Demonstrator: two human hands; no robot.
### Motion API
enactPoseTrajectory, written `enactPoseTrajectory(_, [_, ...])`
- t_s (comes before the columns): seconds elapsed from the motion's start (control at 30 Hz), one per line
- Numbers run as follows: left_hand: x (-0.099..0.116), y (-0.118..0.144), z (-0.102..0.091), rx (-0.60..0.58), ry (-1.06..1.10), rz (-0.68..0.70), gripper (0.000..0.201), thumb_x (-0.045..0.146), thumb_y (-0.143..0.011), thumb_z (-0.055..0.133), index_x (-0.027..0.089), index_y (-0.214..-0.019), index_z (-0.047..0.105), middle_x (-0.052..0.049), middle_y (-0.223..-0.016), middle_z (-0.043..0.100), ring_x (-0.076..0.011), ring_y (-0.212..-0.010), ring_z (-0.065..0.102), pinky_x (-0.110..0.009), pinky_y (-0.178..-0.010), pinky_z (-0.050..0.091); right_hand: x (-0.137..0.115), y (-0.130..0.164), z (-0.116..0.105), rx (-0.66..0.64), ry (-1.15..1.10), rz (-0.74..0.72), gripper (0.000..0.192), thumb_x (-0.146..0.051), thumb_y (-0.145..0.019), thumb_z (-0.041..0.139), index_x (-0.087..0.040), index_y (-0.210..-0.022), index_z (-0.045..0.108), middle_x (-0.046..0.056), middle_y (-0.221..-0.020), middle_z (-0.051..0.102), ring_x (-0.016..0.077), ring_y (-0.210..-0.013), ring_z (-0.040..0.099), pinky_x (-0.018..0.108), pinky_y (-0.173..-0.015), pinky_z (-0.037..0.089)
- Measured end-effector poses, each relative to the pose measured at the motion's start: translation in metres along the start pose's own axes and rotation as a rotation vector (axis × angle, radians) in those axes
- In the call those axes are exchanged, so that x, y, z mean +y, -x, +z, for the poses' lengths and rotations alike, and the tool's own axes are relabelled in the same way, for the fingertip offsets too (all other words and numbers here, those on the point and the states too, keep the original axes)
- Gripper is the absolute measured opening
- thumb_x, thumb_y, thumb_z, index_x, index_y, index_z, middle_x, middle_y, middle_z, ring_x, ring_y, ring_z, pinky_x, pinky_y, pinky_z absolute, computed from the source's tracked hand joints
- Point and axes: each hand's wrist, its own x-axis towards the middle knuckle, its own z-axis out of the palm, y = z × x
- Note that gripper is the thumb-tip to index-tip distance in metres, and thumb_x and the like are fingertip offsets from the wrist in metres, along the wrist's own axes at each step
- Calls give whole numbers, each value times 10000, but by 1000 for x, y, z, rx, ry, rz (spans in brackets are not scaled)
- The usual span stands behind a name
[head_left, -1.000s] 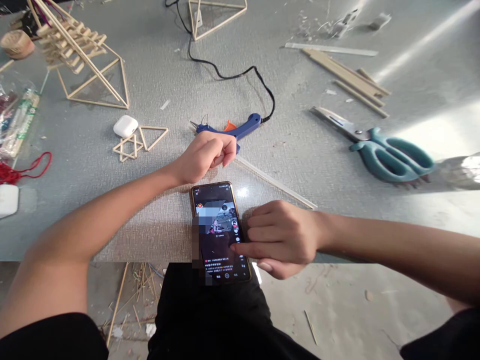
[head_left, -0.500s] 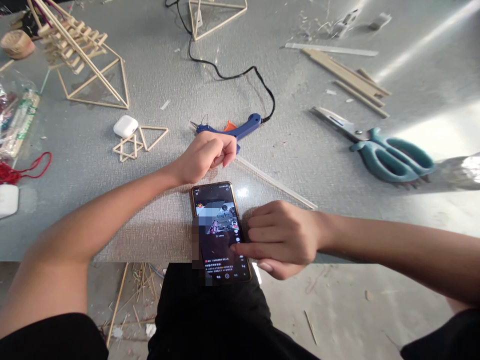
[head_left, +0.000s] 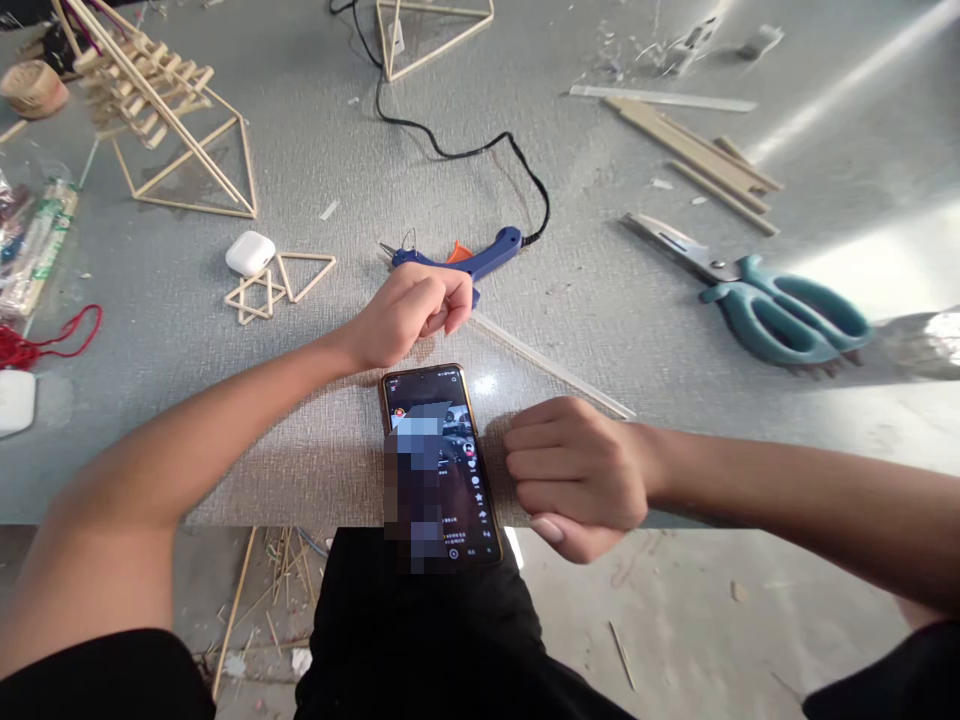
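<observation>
Grey table (head_left: 615,300), seemingly littered floor (head_left: 697,620)

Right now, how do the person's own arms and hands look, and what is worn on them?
Both forearms are bare up to the elbows: no sleeves, watch or bracelet in view. The left hand and the right hand carry no gloves and no rings that I can see. The right thumbnail looks short and plain. Dark black clothing shows at the bottom edge, near the upper arms and lap.

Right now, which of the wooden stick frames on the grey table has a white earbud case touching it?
The small flat stick triangles beside the white earbud case; the other frames stand tall, farther back.
</observation>
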Motion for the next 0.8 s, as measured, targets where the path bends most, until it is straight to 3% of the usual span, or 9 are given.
enactPoseTrajectory(0.37, [3, 2, 1, -8, -35, -20, 353, 276, -943, 391, 191, -623, 514, 24, -468, 315, -115, -455, 263, -284, -470, 221, -3, 2, 2, 30, 22, 15, 412, -259, -997, 388, -225, -599, 492, -31, -536, 382, 148, -480, 366, 326, -468, 321])
enactPoseTrajectory(0.43, [3, 2, 1, -18, -42, -23, 330, 255, -927, 403, 190, -620, 508, 23, -476, 316, -113, -459, 266, -283, -472, 224, -3, 2, 2, 39, 19, 38, 370, -256, -995, 361, -208, -705, 585, -28, -536, 411, 159, -473, 381, 336, -451, 327])
enactPoseTrajectory(0.5, [3, 2, 1, -23, -47, -28, 307, 231, -911, 406, 189, -623, 503, 22, -484, 320, -110, -464, 272, -279, -478, 231, -4, 2, 0, 61, -4, 71, 337, -255, -1007, 334, -153, -928, 645, -29, -556, 456, 162, -462, 406, 337, -424, 328])
enactPoseTrajectory(0.6, [5, 2, 1, -37, -75, -17, 291, 214, -900, 404, 184, -630, 508, 19, -499, 346, -107, -476, 298, -272, -486, 250, -3, 1, -4, 161, -121, 290, 350, -274, -1047, 317, -129, -1279, 536, -38, -613, 522, 145, -477, 490, 298, -444, 420])
enactPoseTrajectory(0.63, [6, 2, 1, -44, -91, -11, 288, 215, -898, 404, 182, -632, 510, 16, -508, 360, -106, -482, 308, -270, -486, 253, -3, 1, -5, 209, -163, 377, 364, -268, -1055, 304, -143, -1342, 491, -62, -577, 475, 133, -437, 449, 283, -424, 403])
enactPoseTrajectory(0.7, [8, 3, 2, -57, -129, -2, 280, 215, -890, 408, 180, -632, 512, 10, -523, 382, -106, -492, 323, -268, -481, 251, -2, 1, -6, 234, -215, 518, 387, -232, -1048, 314, -173, -1413, 429, -84, -542, 412, 125, -399, 404, 275, -399, 374])
enactPoseTrajectory(0.8, [9, 5, 1, -84, -172, 13, 237, 203, -865, 411, 181, -656, 521, 12, -527, 382, -111, -498, 338, -270, -478, 249, -2, 3, -5, 195, -233, 589, 443, -197, -1018, 362, -177, -1460, 393, -88, -526, 387, 127, -381, 374, 283, -387, 351])
